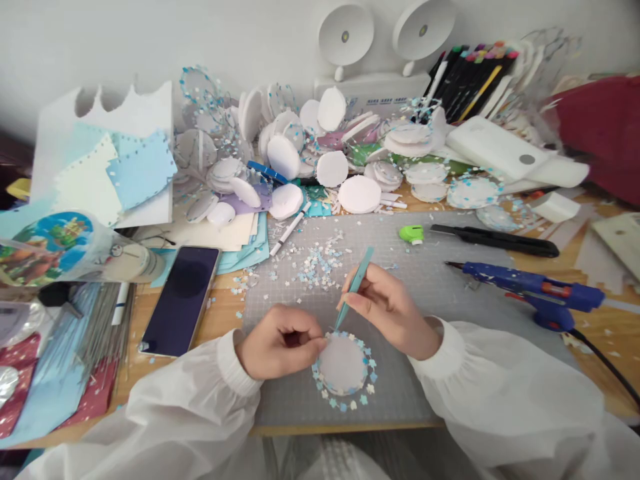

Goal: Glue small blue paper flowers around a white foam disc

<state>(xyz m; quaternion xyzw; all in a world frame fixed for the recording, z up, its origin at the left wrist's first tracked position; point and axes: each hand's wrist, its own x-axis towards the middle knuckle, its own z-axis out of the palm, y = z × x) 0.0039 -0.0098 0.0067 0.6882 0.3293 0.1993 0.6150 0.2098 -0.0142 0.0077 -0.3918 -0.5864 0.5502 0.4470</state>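
Note:
A round white disc [343,363] ringed with small blue and white paper flowers lies near the front edge of the grey cutting mat [400,400]. My left hand [283,341] is closed at the disc's upper left rim, thumb and index finger pinched together; whatever is between them is too small to make out. Teal tweezers [356,283] are held in my right hand [393,310], their tips pointing down at the top of the ring. Loose tiny paper flowers [317,265] are scattered on the mat beyond both hands.
At the left lie a dark phone [181,301] and a cup [133,261]. A blue glue gun [533,287], a black cutter knife [495,239] and a green clip [411,233] lie at the right. Piled white discs [360,194] and a white lamp [346,33] stand at the back.

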